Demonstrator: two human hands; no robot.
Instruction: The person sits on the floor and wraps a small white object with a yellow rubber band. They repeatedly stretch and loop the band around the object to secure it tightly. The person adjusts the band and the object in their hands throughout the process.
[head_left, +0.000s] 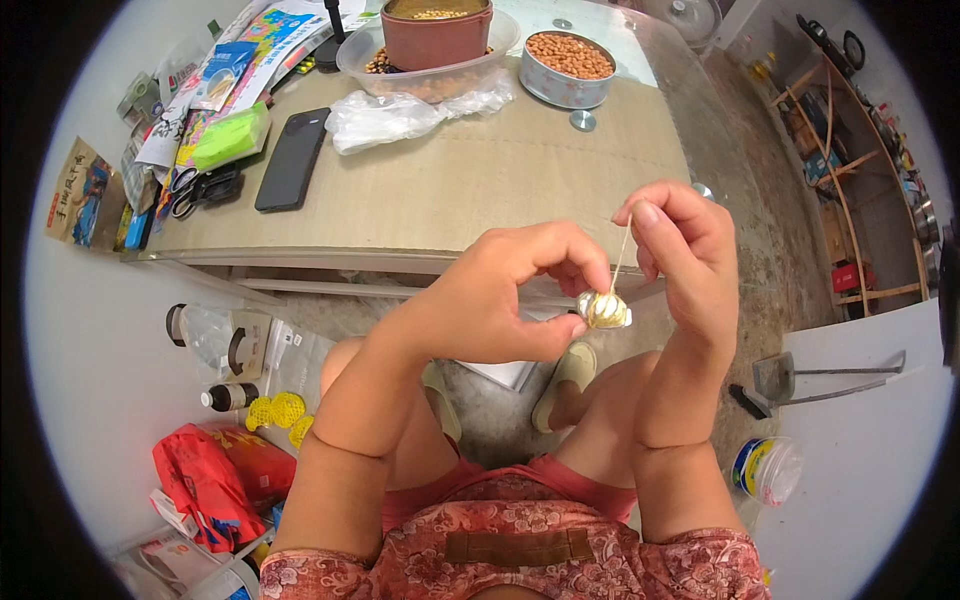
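My left hand (517, 289) pinches a small white-and-yellow bundle (604, 310) between thumb and fingers, just off the table's front edge. Thread appears to be wound around the bundle; what it is made of cannot be told. A pale thread (622, 255) runs taut from its top up to my right hand (682, 247). The thread's upper end is pinched between my right thumb and forefinger. Both hands are held in the air above my lap.
On the table (450, 187) are a black smartphone (293, 159), a crumpled plastic bag (390, 120), a floral tin of peanuts (568, 67) and a reddish-brown pot (436, 37) in a plastic basin. Scissors (182, 191) lie left. A red bag (217, 472) and dustpan (774, 377) flank me.
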